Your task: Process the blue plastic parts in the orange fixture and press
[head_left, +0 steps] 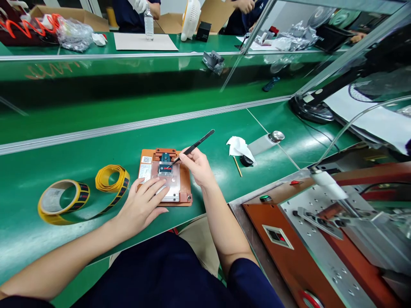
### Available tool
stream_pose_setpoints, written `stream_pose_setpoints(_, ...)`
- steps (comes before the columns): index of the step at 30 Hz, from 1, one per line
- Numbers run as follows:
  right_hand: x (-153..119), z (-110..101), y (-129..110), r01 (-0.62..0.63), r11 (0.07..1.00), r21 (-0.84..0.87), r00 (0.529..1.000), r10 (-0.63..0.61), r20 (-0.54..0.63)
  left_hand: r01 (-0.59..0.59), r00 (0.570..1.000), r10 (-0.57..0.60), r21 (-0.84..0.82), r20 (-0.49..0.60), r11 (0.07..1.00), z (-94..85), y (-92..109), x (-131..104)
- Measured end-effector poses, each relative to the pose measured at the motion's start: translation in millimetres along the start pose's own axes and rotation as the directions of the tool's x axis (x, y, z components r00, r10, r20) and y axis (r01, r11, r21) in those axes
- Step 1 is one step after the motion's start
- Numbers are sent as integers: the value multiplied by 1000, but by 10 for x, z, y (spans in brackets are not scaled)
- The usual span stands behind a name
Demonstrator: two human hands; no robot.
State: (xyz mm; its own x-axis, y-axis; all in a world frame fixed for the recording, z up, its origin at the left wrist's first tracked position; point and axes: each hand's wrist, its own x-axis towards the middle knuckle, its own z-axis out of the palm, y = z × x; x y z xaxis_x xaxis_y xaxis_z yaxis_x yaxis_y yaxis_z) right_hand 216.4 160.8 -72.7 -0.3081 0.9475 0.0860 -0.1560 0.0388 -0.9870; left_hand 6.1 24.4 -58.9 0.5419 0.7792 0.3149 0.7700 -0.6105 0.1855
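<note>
Black tweezers (pixel 201 140) are pinched in my right hand (pixel 197 166), their tips on a small dark label with red lettering (pixel 165 168). This label lies in the window of a clear plate on an orange-brown fixture (pixel 185 182). My left hand (pixel 143 207) rests with fingers spread over the fixture's lower left part, palm down. Just above the label, a dark teal part (pixel 165 157) sits in the fixture's upper holder. To the left, a yellow roll of dark labels (pixel 61 199) stretches in a strip to a smaller yellow coil (pixel 109 179).
A white cloth (pixel 239 146), a brass-coloured stick (pixel 238 167) and a bottle with a metal cap (pixel 263 143) lie to the right. A machine (pixel 289 239) stands at the lower right. Beyond the green conveyor (pixel 128 94), two people work.
</note>
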Motion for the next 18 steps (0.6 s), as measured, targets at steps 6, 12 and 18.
stream_pose_setpoints(6, 6, -12, 14, 10, 1000, -18, 1000, -10, 8, 46, 998, -48, 58, 43, 997, -35, -20, 151)
stream_pose_setpoints(12, 14, -25, 40, 8, 1000, -22, 1000, -8, 22, 72, 993, -80, 92, 81, 993, -36, -21, 220)
stream_pose_setpoints(18, -3, 4, 70, -19, 999, 48, 999, 21, -32, 56, 997, -60, 96, 42, 994, -16, -12, 172)
